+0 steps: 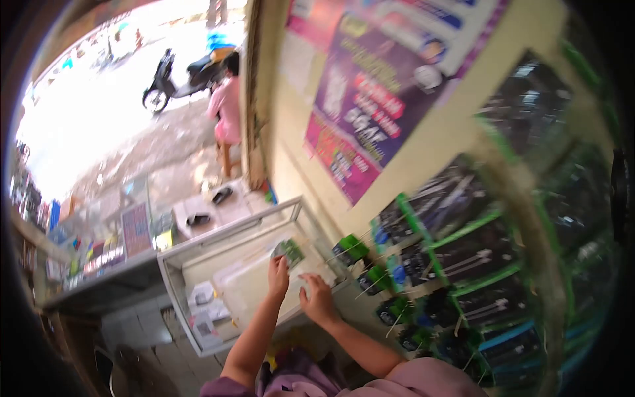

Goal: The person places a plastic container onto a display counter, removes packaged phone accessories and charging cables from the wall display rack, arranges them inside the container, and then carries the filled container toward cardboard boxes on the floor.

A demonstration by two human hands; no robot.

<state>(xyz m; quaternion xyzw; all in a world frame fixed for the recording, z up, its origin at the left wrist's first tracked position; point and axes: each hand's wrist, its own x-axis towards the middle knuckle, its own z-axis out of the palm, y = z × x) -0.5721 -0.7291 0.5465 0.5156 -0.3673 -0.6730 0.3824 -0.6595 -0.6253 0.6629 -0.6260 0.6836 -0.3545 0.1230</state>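
Both hands are over a glass-topped display case (pixel 173 278) with a pale metal frame. My left hand (pixel 278 276) is raised with its fingers pinched together, beside a small green and white item (pixel 289 251); what the fingers hold, if anything, is too small to make out. To its right, my right hand (pixel 318 298) has its fingers apart and holds nothing, near the case's right side. White papers or packets (pixel 206 309) lie at the left part of the case.
Hanging packets with green edges (pixel 473 255) and green-black boxes (pixel 374 279) line the right wall, below a purple poster (pixel 370 99). Another glass counter (pixel 99 264) stands left. Outside, a person in pink (pixel 228 109) sits near a scooter (pixel 178 83). Dark sandals (pixel 222 195) lie beyond the case.
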